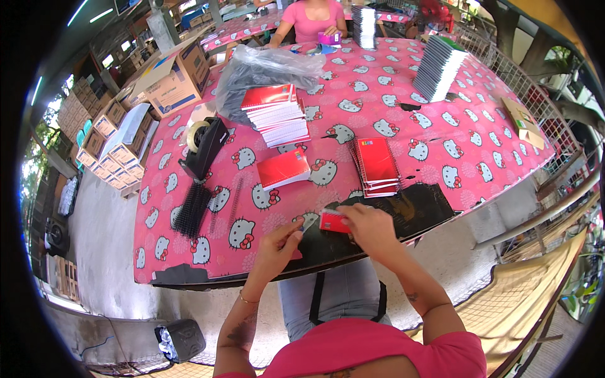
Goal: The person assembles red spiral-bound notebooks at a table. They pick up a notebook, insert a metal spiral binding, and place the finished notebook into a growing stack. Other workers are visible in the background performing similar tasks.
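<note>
My right hand (pixel 370 230) grips a small red notebook (pixel 334 222) by its top and right side, above the table's front edge. Just left of it, my left hand (pixel 279 249) is closed in a pinch; a thin shiny sliver shows by its fingertips, too small to name. Beyond my hands lie a short stack of red notebooks (pixel 283 169) and, to the right, a pile of red spiral-bound notebooks (pixel 377 162). Black binding coils (pixel 192 210) lie in a bundle at the left, beside a loose thin coil (pixel 236 200).
A black tape dispenser (pixel 206 150) stands at the left, near a taller red notebook stack (pixel 277 120) and grey plastic wrap (pixel 252 69). Tall notebook stacks (pixel 436 70) stand farther back. Cardboard boxes (pixel 176 79) sit left. Another person (pixel 313 22) works across the pink patterned table (pixel 435 135).
</note>
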A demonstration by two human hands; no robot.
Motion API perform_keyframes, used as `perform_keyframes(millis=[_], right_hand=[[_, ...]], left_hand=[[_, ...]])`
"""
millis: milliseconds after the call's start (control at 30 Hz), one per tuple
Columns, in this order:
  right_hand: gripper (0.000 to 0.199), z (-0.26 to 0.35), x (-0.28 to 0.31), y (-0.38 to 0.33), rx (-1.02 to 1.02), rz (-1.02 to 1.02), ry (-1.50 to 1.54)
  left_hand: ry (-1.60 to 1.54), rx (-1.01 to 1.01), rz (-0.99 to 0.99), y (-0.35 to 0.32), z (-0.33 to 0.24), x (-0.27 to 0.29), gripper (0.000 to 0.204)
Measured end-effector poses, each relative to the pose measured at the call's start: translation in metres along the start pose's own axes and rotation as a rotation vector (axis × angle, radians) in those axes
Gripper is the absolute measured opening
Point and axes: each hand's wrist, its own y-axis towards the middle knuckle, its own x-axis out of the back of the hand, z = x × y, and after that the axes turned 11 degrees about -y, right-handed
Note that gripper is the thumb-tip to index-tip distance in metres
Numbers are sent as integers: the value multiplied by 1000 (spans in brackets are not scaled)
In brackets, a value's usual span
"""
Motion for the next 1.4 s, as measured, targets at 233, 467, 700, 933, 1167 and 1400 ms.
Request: perform_keyframes(millis=[233, 467, 700, 933, 1167, 1400], right_hand=[[20, -108, 43, 66, -444, -168, 611], [17, -78, 89, 126, 202, -140, -578], [37, -135, -22, 87, 233, 117, 6], [40, -43, -33, -3, -179, 159, 805], [26, -45, -58, -37, -291, 78, 1025], [25, -34, -54, -23, -332, 256, 1058]], left_hand=[[547, -424, -109, 29, 32, 8, 35], [702, -580, -189, 119, 48, 19, 33], [606, -662, -100, 124, 62, 16, 32], [572, -672, 133, 59, 12, -48, 41], [755, -297, -548, 85, 67, 47, 30], [478, -364, -469, 74, 58, 65, 29]])
